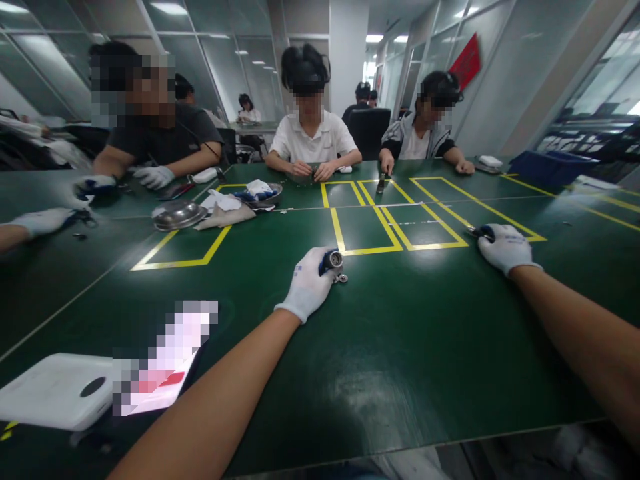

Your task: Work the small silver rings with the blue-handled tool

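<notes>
My left hand [306, 283], in a white glove with blue fingertips, is closed around a short cylindrical metal part [334, 261]. The round open end of this part faces me, with small details inside. Against the fingers, small round metal pieces [343, 279] lie on the green table [425, 347]. Out to the right, my right hand [506, 249] wears the same kind of glove. Its fingers are closed on a slim tool with a metal tip [471, 231] that points left. The palm hides the rest of that tool, so its kind is unclear.
Yellow tape [370, 251] marks rectangles on the table. A phone [170, 367] and a white device [55, 390] lie at near left. Metal bowls [180, 215] and cloths [227, 215] sit farther back. A blue bin [540, 170] stands far right. Several people work around the table.
</notes>
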Tool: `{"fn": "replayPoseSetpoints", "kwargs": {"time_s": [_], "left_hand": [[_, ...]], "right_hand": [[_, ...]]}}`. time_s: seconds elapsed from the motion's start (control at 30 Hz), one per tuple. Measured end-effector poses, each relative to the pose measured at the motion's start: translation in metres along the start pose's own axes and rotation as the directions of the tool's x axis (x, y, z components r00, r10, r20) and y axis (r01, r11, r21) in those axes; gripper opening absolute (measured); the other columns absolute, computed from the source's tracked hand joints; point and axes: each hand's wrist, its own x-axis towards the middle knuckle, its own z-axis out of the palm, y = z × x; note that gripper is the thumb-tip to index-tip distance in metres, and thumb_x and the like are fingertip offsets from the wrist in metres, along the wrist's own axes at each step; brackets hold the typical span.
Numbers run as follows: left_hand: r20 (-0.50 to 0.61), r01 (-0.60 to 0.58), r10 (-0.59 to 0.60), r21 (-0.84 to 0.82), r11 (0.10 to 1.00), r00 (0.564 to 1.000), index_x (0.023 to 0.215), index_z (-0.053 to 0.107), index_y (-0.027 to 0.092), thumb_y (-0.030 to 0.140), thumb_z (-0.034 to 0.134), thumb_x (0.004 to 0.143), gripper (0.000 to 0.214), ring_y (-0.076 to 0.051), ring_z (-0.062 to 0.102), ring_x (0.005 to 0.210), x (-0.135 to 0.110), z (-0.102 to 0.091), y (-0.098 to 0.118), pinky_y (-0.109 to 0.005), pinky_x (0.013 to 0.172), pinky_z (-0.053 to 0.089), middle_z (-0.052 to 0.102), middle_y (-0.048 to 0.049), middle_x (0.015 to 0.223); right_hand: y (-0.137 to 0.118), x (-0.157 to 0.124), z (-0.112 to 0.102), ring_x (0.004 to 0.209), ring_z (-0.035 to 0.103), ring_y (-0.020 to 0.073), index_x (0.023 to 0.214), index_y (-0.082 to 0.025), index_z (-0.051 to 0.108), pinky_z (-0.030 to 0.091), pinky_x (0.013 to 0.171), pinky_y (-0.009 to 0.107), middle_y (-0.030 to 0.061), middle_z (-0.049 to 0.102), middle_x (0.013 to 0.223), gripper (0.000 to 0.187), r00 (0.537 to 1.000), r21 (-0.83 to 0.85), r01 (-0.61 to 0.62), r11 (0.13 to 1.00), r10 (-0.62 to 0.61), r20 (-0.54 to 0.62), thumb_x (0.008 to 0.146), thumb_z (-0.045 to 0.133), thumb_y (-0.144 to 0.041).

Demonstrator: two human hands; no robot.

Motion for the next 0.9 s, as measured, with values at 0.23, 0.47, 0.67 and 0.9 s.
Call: {"fn": "replayPoseSetpoints", "kwargs": {"time_s": [0.23,0.47,0.67,0.9], "left_hand": [[-0.081,0.072,-0.070,0.024,0.997,0.994,0.124,0.069,0.019,0.022,0.073,0.085,0.039,-0.026,0.063,0.115,0.004,-0.003,-0.007,-0.040,0.107,0.050,0.062,-0.0107,0.123],[-0.101,0.103,-0.103,-0.002,0.995,0.990,0.121,0.072,0.021,0.018,0.072,0.083,0.039,-0.027,0.064,0.110,0.006,-0.002,-0.014,-0.040,0.104,0.051,0.060,-0.0103,0.119],[-0.197,0.044,-0.056,-0.069,0.997,0.979,0.117,0.070,0.019,0.027,0.077,0.082,0.037,-0.026,0.064,0.111,0.009,-0.005,-0.019,-0.040,0.102,0.051,0.067,-0.0094,0.116],[-0.189,0.169,-0.184,-0.097,0.981,0.964,0.118,0.067,0.019,0.050,0.077,0.080,0.050,-0.029,0.065,0.113,0.011,-0.010,-0.033,-0.042,0.101,0.050,0.070,-0.0114,0.119]], "right_hand": [[-0.053,-0.039,-0.006,0.103,0.059,0.0266,0.128,-0.015,0.069,0.040,0.082,0.035,0.0213,0.066,0.120,0.042,0.994,0.067,0.108,0.992,-0.105,-0.038,0.096,0.056,-0.038],[-0.167,-0.093,-0.013,0.098,0.062,0.0273,0.119,-0.018,0.070,0.046,0.080,0.034,0.0133,0.068,0.114,0.037,0.931,0.188,0.360,0.914,-0.340,-0.133,0.093,0.056,-0.039],[-0.260,-0.127,-0.015,0.100,0.062,0.0273,0.111,-0.017,0.070,0.047,0.085,0.035,0.0140,0.067,0.111,0.028,0.961,0.243,0.273,0.931,-0.252,-0.112,0.093,0.055,-0.034],[-0.261,-0.130,-0.015,0.105,0.062,0.0275,0.115,-0.020,0.071,0.048,0.091,0.035,0.0122,0.066,0.114,0.030,0.955,0.427,0.293,0.856,-0.288,-0.077,0.090,0.060,-0.031]]}}
